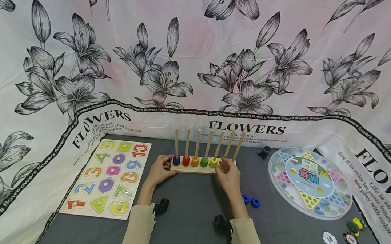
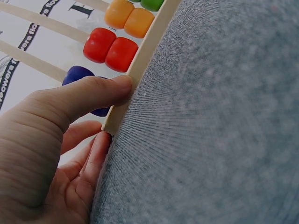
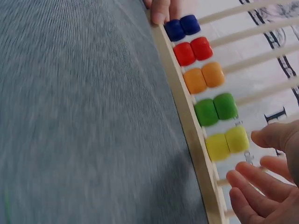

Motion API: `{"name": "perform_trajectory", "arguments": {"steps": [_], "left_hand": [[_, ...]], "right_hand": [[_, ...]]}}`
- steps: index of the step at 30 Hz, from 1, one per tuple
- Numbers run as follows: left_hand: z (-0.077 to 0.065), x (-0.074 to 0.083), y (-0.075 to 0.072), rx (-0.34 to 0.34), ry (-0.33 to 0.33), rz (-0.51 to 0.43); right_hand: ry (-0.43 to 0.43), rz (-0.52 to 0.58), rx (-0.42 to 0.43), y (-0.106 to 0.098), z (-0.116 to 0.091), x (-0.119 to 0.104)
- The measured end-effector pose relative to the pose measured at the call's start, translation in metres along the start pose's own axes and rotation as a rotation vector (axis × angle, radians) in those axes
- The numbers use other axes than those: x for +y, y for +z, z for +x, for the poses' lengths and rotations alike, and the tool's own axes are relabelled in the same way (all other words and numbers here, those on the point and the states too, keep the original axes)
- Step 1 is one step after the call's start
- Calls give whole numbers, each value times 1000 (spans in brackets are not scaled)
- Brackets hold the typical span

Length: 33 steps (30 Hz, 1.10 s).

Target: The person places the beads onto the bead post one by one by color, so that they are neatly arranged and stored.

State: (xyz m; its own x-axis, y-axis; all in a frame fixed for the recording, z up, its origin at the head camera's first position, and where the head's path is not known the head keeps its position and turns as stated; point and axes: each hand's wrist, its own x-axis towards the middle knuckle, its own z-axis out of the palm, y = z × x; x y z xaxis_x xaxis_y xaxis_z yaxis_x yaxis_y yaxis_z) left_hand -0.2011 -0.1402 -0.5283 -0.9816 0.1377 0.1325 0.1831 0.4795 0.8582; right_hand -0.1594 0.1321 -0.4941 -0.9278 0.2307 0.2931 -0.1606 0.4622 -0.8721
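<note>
A wooden peg stand with upright pegs stands on the grey table. Two beads of one colour sit at the foot of each filled peg: blue, red, orange, green and yellow. The two rightmost pegs carry none. My left hand grips the stand's left end, thumb against the front beside the blue beads, fingers round the end. Beside the yellow beads is my right hand, thumb and fingers apart with nothing between them.
At the left lies a number puzzle board. Two loose blue beads lie by my right forearm. Farther right are a round game board, a small figure, a green-yellow toy and two chips. A flowered cloth hangs behind.
</note>
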Motion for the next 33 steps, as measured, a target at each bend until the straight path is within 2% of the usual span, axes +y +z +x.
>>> {"name": "perform_trajectory", "arguments": {"steps": [15, 18, 24, 28, 33], "left_hand": [[0, 2, 0, -4, -12, 19], [0, 1, 1, -6, -16, 13], [1, 1, 2, -7, -19, -1], [0, 2, 1, -7, -17, 5], [0, 2, 1, -4, -11, 1]], "right_hand": [[-7, -42, -146, -64, -9, 4], [7, -67, -198, -79, -14, 9], [53, -126, -416, -110, -24, 20], [40, -106, -578, -127, -27, 24], [28, -89, -690, -138, -27, 29]]}}
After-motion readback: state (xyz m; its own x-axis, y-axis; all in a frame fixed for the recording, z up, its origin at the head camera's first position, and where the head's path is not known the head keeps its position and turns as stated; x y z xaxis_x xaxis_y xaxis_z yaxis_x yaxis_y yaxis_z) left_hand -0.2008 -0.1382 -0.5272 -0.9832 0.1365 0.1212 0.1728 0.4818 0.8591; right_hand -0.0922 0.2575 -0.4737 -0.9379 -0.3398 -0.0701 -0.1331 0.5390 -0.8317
